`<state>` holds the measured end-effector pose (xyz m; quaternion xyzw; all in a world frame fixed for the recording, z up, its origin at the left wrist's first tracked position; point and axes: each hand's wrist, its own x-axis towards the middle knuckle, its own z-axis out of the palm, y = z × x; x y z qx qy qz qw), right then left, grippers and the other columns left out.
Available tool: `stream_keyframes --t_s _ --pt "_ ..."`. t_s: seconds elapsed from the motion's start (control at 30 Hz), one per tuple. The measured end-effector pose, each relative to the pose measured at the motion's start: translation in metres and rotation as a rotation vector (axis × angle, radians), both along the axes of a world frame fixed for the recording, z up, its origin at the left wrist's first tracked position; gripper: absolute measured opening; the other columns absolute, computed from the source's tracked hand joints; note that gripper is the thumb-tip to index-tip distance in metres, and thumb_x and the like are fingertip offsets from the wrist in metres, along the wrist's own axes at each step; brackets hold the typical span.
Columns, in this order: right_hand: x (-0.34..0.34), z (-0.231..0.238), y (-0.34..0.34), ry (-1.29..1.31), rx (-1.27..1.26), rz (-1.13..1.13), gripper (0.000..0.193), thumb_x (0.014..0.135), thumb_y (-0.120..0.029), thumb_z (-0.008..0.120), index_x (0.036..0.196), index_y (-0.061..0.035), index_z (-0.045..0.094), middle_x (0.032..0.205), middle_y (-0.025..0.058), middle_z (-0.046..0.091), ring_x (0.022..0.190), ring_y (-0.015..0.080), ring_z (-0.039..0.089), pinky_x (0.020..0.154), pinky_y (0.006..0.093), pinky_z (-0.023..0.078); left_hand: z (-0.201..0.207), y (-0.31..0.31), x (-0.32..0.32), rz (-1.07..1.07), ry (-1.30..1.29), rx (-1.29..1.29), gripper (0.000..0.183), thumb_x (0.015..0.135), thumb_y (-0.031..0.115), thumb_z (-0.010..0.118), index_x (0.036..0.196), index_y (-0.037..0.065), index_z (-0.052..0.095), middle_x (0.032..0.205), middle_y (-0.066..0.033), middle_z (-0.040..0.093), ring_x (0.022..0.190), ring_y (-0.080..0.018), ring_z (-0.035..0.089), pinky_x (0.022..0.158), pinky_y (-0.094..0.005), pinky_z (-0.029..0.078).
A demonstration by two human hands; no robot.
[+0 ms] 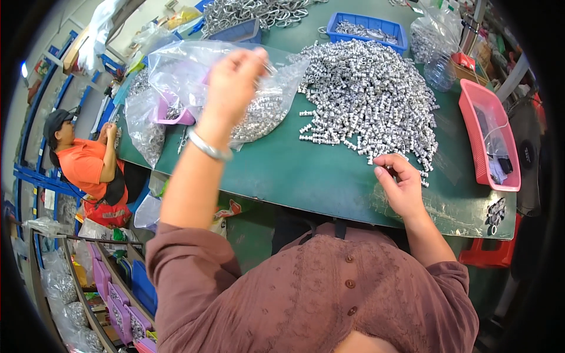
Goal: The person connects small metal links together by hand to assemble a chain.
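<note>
My left hand (234, 82) is raised over a clear plastic bag (176, 62) that lies spread on the green table. Its fingers are curled and smeared by motion; a small glint shows at the fingertips, too blurred to name. Small silvery metal parts (259, 117) fill the bag's right end. My right hand (403, 189) is low over the table, at the near edge of a large pile of small ridged metal pieces (368, 88). Its thumb and forefinger are bent toward each other around something small and dark that I cannot make out.
A blue basket (402, 36) of metal parts stands behind the pile. To the right are a pink basket (471, 112) and several small dark rings (495, 215). A purple scoop (166, 113) sits by the bags. A person in orange (88, 170) works at the far left.
</note>
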<state>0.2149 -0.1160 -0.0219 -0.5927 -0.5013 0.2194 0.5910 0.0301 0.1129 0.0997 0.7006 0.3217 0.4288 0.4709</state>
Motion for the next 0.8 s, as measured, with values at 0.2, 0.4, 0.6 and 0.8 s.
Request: stream_keyframes --t_s 0.2,0.4,0.6,0.8 --pt "0.001 0.001 0.002 -0.116 0.014 0.047 0.017 0.08 0.0 0.05 0.094 -0.0003 0.06 0.081 0.0037 0.057 0.067 0.0089 0.05 0.06 0.021 0.04 0.029 0.085 -0.046 0.282 1.198 0.553 0.036 0.073 0.039 0.059 0.083 0.005 0.065 0.08 -0.0146 0.064 0.078 -0.03 0.061 0.072 -0.0362 0.046" --pt "0.011 0.006 0.0 0.554 -0.094 0.201 0.023 0.086 -0.006 0.046 0.109 -0.0047 0.047 0.085 0.0061 0.059 0.068 0.0087 0.052 0.063 0.0225 0.043 0.007 0.063 -0.031 0.23 1.08 0.817 0.034 0.075 0.031 0.06 0.094 0.004 0.062 0.095 -0.0171 0.06 0.09 -0.0298 0.057 0.079 -0.0366 0.044" --pt "0.011 0.009 -0.001 0.836 -0.046 0.378 0.015 0.086 -0.01 0.049 0.101 -0.007 0.045 0.085 0.0081 0.059 0.068 0.0107 0.053 0.063 0.0238 0.043 -0.03 -0.016 0.01 -0.005 0.474 1.034 0.023 0.075 0.009 0.062 0.097 0.004 0.06 0.097 -0.01 0.059 0.086 -0.022 0.056 0.076 -0.03 0.044" --pt "0.008 0.007 -0.003 0.975 0.035 0.562 0.015 0.087 -0.013 0.05 0.099 -0.0048 0.046 0.085 0.0081 0.059 0.071 0.0118 0.055 0.065 0.0244 0.046 -0.087 -0.114 0.039 -0.563 -0.018 0.028 0.028 0.07 0.004 0.068 0.097 0.004 0.06 0.083 -0.004 0.055 0.069 -0.0082 0.051 0.06 -0.021 0.043"
